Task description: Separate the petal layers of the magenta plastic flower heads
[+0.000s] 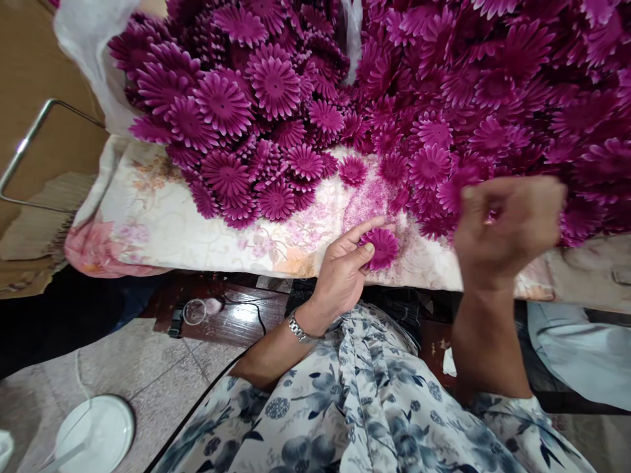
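My left hand [341, 270], with a metal watch on its wrist, pinches a purple artificial flower [384, 249] between thumb and fingers at the cloth's near edge. The flower faces up, its toothed petals spread. To the right, my right hand [513, 226] is raised in front of the larger flower heap. Its fingers are curled in and blurred by motion; a pinkish spot shows in the gap between them, too small to make out. One loose flower [352, 171] lies on the cloth beyond my left hand.
Purple flowers fill a left heap [224, 105] and a right heap [493, 98], with clear plastic [89, 59] at the left. Pink specks dust the floral cloth [221, 246]. A bent metal bar [29, 138] stands far left; a white round lid [96, 433] is on the floor.
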Motion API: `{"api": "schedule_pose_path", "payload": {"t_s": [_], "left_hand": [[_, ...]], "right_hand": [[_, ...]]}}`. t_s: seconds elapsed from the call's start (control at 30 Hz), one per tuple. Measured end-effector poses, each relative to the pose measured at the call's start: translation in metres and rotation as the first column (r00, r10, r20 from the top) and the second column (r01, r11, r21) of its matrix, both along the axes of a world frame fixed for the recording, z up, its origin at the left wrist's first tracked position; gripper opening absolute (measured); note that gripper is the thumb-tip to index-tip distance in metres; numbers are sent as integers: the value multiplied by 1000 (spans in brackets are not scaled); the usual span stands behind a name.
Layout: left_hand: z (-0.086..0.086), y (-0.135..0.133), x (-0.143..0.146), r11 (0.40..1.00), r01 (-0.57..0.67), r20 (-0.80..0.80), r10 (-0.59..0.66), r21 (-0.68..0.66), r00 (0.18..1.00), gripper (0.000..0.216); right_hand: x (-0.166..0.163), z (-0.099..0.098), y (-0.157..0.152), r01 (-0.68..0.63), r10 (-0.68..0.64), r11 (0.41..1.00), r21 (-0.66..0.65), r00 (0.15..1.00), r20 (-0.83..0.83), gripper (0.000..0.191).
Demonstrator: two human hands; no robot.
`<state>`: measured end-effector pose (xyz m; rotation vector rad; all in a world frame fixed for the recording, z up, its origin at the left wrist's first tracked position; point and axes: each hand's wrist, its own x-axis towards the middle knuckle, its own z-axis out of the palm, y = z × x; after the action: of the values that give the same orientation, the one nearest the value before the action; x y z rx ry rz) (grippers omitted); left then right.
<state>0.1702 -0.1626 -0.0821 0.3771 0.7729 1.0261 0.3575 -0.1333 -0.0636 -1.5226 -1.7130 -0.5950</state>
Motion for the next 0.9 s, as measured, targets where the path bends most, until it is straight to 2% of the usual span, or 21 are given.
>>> {"api": "schedule_pose_path", "payload": {"t_s": [0.07, 0.1, 0.13, 0.2, 0.23, 0.27, 0.33, 0.37, 0.47, 0.53, 0.6, 0.63, 0.67, 0.73, 0.77, 0.8, 0.83, 0.87, 0.9], "left_hand": [[0, 2, -1, 1000, -19, 13, 20, -6, 1000, 32], [0, 2, -1, 1000, -20, 14, 20, -14, 1000, 32], [0, 3, -1, 1000, -19, 11, 19, -22, 1000, 32], [0, 4, -1, 999, -17, 12, 18, -35, 1000, 32], [0, 5, -1, 999, -12, 21, 13, -41, 1000, 31], [0, 5, -2, 999, -4, 35, 5, -45, 999, 30], [1, 5, -1, 999, 14, 65, -10, -49, 998, 28], [1, 5, -1, 999, 23, 70, -20, -47, 997, 27], [2, 4, 0, 1000, -4, 59, 5, -15, 998, 28], [3, 4, 1, 1000, -19, 43, 19, 6, 999, 29], [4, 6, 1, 999, -21, 24, 21, 24, 1000, 30], [4, 7, 0, 1000, -16, 20, 15, 27, 1000, 30], [4, 8, -1, 1000, -13, 22, 12, 28, 1000, 30], [4, 12, -2, 1000, -17, 36, 17, 20, 999, 29], [4, 14, -3, 1000, -18, 41, 18, 9, 999, 30], [4, 16, -4, 1000, -20, 40, 20, -2, 999, 30], [4, 17, -4, 1000, -25, 38, 25, -9, 999, 30], [5, 18, -3, 999, -27, 39, 27, -18, 999, 30], [5, 19, -3, 999, -26, 40, 27, -27, 999, 29]], "right_hand": [[13, 10, 5, 95, -94, 995, -17, 994, 64, 15], [13, 14, 4, 91, -89, 995, -27, 993, 74, 16], [9, 15, 2, 32, -29, 998, -46, 997, 66, 16], [-9, 11, -6, -208, 208, 971, -120, 978, -15, 17], [-21, 7, -11, -386, 380, 898, -210, 922, -72, 14], [-34, 1, -15, -499, 479, 814, -297, 866, -145, 9], [-54, -9, -21, -588, 538, 730, -349, 809, -239, 6], [-60, -13, -22, -598, 538, 721, -351, 802, -261, 8], [-60, -17, -15, -567, 510, 769, -296, 823, -250, 11], [-44, -11, -5, -463, 438, 859, -219, 886, -153, 11], [-18, -1, 8, -262, 263, 960, -95, 965, 7, 13], [-4, 5, 14, -143, 145, 989, -25, 985, 92, 17], [9, 11, 19, -11, 7, 1000, 29, 993, 122, 23], [26, 21, 24, 118, -114, 993, -17, 981, 159, 28], [28, 24, 24, 126, -120, 992, -28, 980, 161, 29], [24, 24, 22, 72, -65, 996, -48, 988, 139, 30], [16, 23, 18, -36, 44, 996, -83, 994, 98, 28], [5, 20, 13, -198, 206, 970, -141, 978, 41, 25], [-8, 16, 7, -398, 398, 887, -233, 916, -52, 19]]}}
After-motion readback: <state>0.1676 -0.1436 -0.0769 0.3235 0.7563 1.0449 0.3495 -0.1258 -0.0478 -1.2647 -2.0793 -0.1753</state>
